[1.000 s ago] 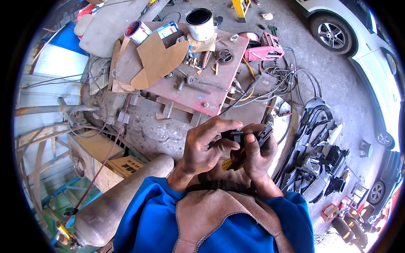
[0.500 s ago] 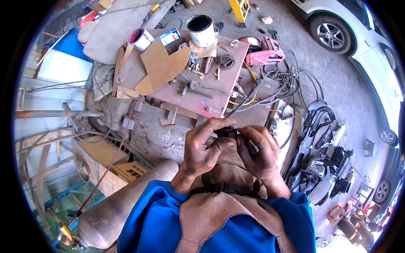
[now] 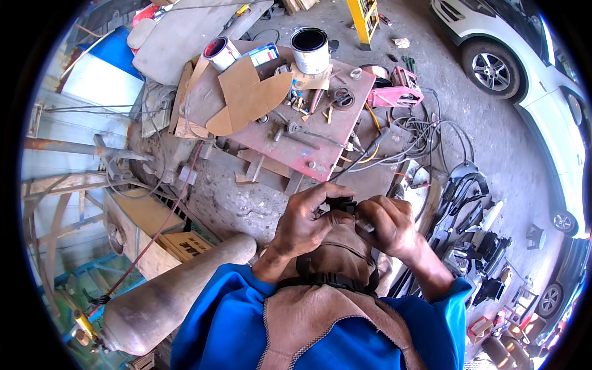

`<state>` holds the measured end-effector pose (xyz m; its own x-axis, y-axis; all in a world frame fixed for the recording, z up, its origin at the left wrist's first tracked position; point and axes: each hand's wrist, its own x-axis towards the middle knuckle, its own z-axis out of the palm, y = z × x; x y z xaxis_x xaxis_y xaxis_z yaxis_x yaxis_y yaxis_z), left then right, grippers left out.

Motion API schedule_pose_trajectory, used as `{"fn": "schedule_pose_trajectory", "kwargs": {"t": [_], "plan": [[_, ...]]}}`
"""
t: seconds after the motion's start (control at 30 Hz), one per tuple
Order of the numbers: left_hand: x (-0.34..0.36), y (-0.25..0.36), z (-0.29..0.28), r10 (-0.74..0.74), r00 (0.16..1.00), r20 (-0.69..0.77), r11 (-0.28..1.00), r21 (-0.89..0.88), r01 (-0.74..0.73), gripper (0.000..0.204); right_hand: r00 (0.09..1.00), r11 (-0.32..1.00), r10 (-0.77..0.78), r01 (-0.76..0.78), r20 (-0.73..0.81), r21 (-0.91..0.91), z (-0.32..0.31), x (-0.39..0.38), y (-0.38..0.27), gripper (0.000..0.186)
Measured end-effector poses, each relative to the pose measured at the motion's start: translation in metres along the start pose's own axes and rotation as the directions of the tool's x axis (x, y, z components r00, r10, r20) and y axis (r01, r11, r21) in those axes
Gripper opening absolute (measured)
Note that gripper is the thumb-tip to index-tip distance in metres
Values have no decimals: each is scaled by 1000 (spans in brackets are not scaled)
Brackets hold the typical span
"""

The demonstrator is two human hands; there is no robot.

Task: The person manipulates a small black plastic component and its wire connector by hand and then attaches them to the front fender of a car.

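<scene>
In front of my brown apron [image 3: 336,296], my left hand [image 3: 303,223] pinches a small black part [image 3: 349,206] between thumb and fingers. My right hand [image 3: 390,227] is closed right beside it, its fingers curled inward against the part. A short greyish piece [image 3: 365,226] pokes out below the right fingers; its kind cannot be made out. Much of what both hands hold is hidden by the fingers. Just beyond the hands stands a red-topped work table [image 3: 259,145] with a hammer-like metal tool [image 3: 279,132] on it.
Cut cardboard [image 3: 246,102], an open paint can [image 3: 310,52] and scissors [image 3: 342,97] lie on the table. A gas cylinder [image 3: 179,296] lies at the left. Cables [image 3: 425,139], a pink metal frame [image 3: 398,92] and black car parts [image 3: 468,246] are at the right, near a white car [image 3: 536,86].
My right hand has turned and its fingers have curled in tighter, with the greyish piece now showing beneath them. Both hands have shifted slightly down in the view; the black part stays in the left hand.
</scene>
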<state>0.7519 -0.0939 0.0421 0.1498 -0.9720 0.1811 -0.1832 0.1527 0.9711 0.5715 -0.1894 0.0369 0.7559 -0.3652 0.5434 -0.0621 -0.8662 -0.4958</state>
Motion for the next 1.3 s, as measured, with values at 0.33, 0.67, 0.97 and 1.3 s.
{"fn": "schedule_pose_trajectory", "kwargs": {"t": [0.33,0.67,0.97,1.3], "plan": [[-1,1,-17,23,954,-298,978,-190,-82,42,551,231,717,-766,428,600,5,-12,-18,40],[-8,13,-18,33,979,-199,992,-114,-57,49,830,700,556,-490,33,520,2,8,-54,23],[-8,22,-15,150,973,-175,988,1,-152,49,843,710,533,-491,71,505,7,17,-59,17],[-3,24,-16,167,973,-162,986,17,-166,47,838,698,537,-504,93,508,3,21,-58,18]]}}
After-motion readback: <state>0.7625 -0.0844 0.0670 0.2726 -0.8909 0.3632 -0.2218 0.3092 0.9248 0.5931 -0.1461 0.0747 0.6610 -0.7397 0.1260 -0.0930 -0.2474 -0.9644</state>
